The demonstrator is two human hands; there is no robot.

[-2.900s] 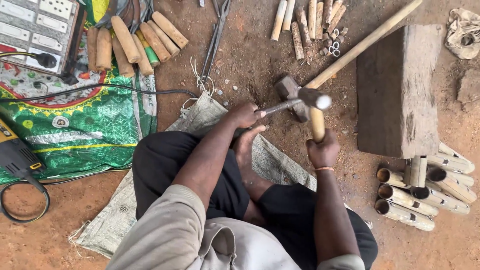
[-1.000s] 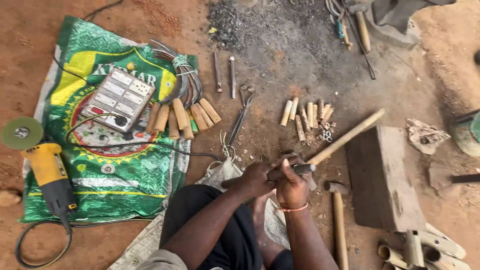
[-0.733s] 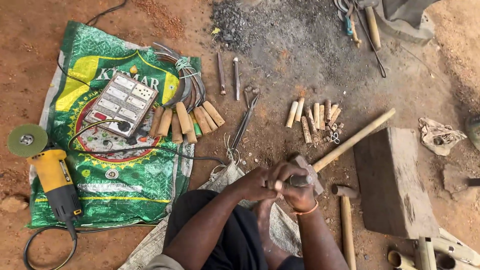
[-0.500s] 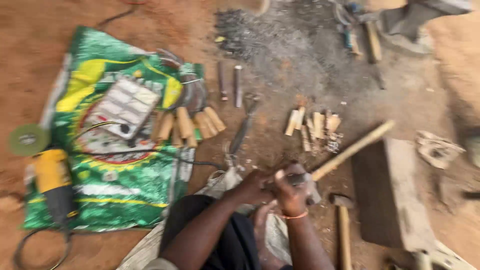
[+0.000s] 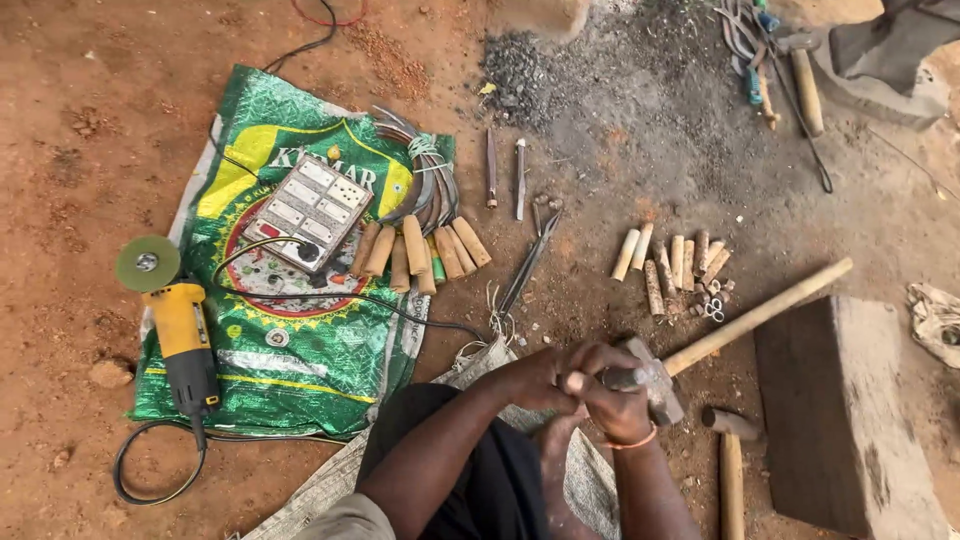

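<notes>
Hands: the left hand [image 5: 545, 380] and right hand [image 5: 612, 402] are now clasped together over one small dark metal piece [image 5: 632, 377] held low in front of the knees; 2.9 s ago the left held a small hammer and the right steadied a wooden handle, so striking has given way to close two-handed work
Grip: both fists are closed tight around the metal piece, fingers overlapping; how much of it sits inside the hands I cannot tell
Small hammer: it now lies on the ground just right of the right wrist, head [image 5: 728, 422] up, handle running towards the bottom edge, touched by neither hand
Sledgehammer: its block head [image 5: 662, 392] rests against the right hand, its long pale handle [image 5: 760, 314] slanting up and right
Wooden block: big dark slab [image 5: 840, 410] on the right, beside both hammers
Left side: green printed sack [image 5: 290, 340] carrying a switch board [image 5: 308, 210], a row of wooden handles [image 5: 420, 250] and a yellow angle grinder [image 5: 180, 330]
Middle ground: short cut wooden pegs [image 5: 672, 262] beyond the hands, tongs [image 5: 528, 265] to their left
Far: ash patch [image 5: 530, 70] and another hammer [image 5: 805, 85] at top right
</notes>
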